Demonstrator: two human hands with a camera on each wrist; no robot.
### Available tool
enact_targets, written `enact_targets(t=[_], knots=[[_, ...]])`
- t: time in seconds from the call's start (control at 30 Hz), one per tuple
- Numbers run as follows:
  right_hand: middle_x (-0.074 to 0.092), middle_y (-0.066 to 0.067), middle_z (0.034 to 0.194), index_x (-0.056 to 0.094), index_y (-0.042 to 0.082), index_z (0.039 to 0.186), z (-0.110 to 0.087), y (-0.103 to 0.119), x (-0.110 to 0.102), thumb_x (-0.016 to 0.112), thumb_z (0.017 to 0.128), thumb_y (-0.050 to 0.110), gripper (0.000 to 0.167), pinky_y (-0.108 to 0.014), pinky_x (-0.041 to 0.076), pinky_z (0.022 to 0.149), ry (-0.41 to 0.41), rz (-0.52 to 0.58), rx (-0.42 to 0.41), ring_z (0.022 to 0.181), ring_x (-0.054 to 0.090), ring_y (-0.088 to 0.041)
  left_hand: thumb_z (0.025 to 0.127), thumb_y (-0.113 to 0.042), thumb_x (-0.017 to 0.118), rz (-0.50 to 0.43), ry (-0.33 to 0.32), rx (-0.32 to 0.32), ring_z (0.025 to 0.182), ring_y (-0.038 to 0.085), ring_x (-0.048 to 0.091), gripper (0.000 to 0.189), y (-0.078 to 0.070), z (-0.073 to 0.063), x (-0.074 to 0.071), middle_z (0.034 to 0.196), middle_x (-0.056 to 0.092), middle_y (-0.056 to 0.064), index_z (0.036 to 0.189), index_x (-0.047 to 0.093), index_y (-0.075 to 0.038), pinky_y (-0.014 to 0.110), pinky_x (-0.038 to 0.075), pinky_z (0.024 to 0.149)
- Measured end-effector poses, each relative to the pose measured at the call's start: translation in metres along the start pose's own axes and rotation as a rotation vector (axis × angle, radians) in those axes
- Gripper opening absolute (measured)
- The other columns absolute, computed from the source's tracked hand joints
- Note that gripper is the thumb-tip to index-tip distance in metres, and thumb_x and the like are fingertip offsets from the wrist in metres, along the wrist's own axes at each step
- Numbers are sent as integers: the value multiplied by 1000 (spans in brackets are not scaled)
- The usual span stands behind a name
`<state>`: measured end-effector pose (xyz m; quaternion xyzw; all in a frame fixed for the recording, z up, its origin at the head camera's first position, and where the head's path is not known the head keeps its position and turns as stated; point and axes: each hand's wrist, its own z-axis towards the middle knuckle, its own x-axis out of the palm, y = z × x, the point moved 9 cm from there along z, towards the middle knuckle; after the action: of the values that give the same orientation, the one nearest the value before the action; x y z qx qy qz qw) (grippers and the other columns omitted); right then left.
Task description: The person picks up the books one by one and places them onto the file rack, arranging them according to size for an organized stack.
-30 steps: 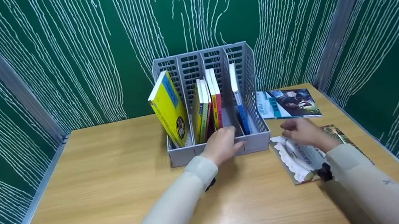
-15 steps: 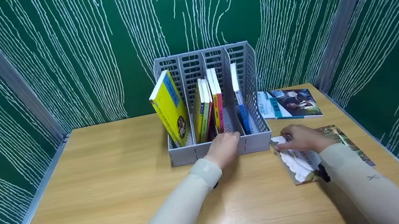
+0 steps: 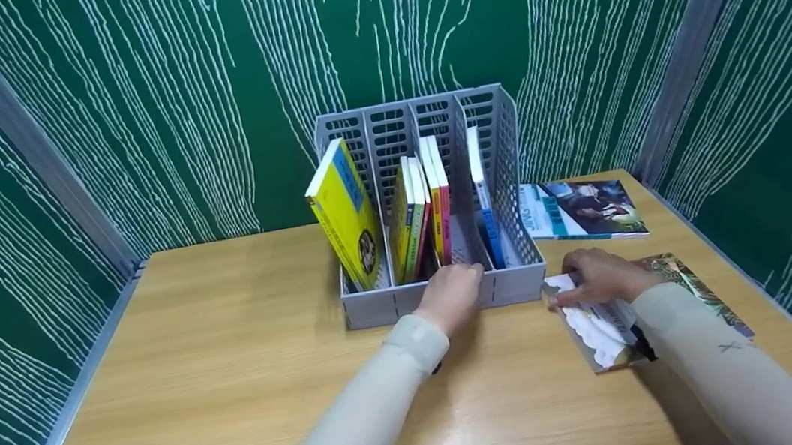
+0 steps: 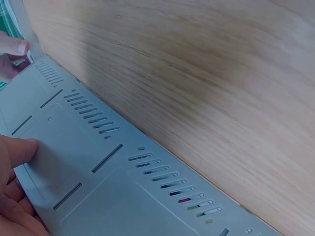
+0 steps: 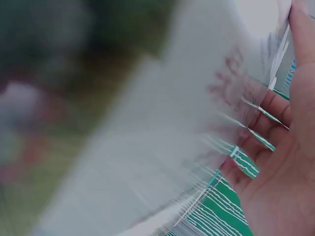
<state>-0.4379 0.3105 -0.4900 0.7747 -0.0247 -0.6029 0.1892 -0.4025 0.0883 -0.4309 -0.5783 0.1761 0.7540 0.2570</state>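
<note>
My left hand (image 3: 453,296) grips the front lip of a grey four-slot magazine file (image 3: 369,311). In the left wrist view its thumb presses the slotted front wall (image 4: 64,152) while the fingers curl behind. Off to the right, my right hand (image 3: 603,276) pinches a paperback book (image 3: 601,333) at its upper left corner, near the file's front corner. The book lies on the table, its cover pale and white with a green patterned part; hand and sleeve hide its middle. Close up in the right wrist view, the blurred cover (image 5: 133,123) fills most of the picture, thumb at its edge.
Upright books stand in the file: a leaning yellow book (image 3: 347,221), several thin ones (image 3: 412,228) mid-file, and a blue-spined one (image 3: 489,218) at right. Another book (image 3: 583,209) lies flat behind the right hand. Green white-streaked panels (image 3: 417,23) enclose the wooden table (image 3: 218,373).
My right hand has come down onto the flat book's upper left corner, thumb now at its edge. The left hand stays at the file's front lip, its fingers settling lower.
</note>
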Motion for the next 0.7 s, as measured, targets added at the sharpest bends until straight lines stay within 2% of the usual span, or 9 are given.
enact_targets(t=[0.1, 0.3, 0.47, 0.57, 0.7], knots=[[66, -27, 134, 61, -4, 139, 1, 0, 1, 80, 89, 68, 89, -68, 51, 112, 51, 23, 10, 121, 63, -43, 107, 2, 54, -6, 10, -8, 91, 26, 80, 26, -1, 0, 0, 102, 82, 9, 110, 78, -7, 39, 67, 81], [64, -30, 140, 58, -5, 144, 5, 0, 2, 78, 91, 69, 93, -70, 48, 114, 122, 26, 17, 126, 61, -46, 106, 1, 55, -5, -17, -15, 87, 26, 80, 24, -1, 0, -3, 97, 82, 8, 106, 77, -7, 38, 67, 77], [59, -31, 147, 53, -4, 150, 2, -2, 4, 82, 86, 71, 103, -74, 44, 116, 258, 43, 104, 128, 58, -47, 104, 1, 55, 3, -48, -4, 84, 26, 80, 22, -2, -2, -6, 94, 81, 8, 102, 76, -7, 39, 67, 74], [55, -29, 152, 53, 3, 152, -3, -2, 2, 89, 80, 64, 101, -80, 40, 114, 339, 62, 173, 132, 54, -48, 105, 1, 55, -11, -47, 3, 85, 27, 80, 22, -2, -3, -6, 94, 81, 9, 102, 75, -6, 40, 67, 74], [53, -27, 155, 55, 13, 151, -9, -3, 1, 96, 76, 50, 93, -83, 39, 112, 389, 102, 219, 132, 51, -49, 106, 1, 54, -27, -23, -10, 86, 27, 80, 23, -2, -2, -3, 97, 81, 10, 104, 76, -6, 41, 67, 76]])
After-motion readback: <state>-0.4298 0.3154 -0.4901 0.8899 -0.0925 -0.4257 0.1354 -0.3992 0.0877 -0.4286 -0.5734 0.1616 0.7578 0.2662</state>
